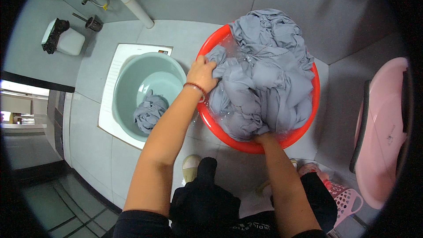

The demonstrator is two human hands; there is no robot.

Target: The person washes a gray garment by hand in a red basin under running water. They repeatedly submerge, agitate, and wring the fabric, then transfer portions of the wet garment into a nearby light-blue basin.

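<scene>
A large red basin (pixel 206 122) holds a heap of wet grey-blue fabric (pixel 267 76) in water, part of it piled over the far rim. My left hand (pixel 202 74) grips a bunched fold of this fabric at the basin's left side; a red beaded bracelet circles that wrist. At the near rim my right hand (pixel 263 138) reaches into the fabric, its fingers hidden beneath the cloth. Left of the red basin stands a pale green tub (pixel 150 61) with a crumpled grey cloth (pixel 150 110) in it.
The green tub rests on a white squat-toilet pan (pixel 107 105). A white pipe (pixel 138 10) meets the floor behind it. At the right are a pink basin (pixel 380 132) and a pink perforated basket (pixel 347 201). A lidded bin (pixel 71 41) and toilet-brush holder (pixel 94 23) stand far left.
</scene>
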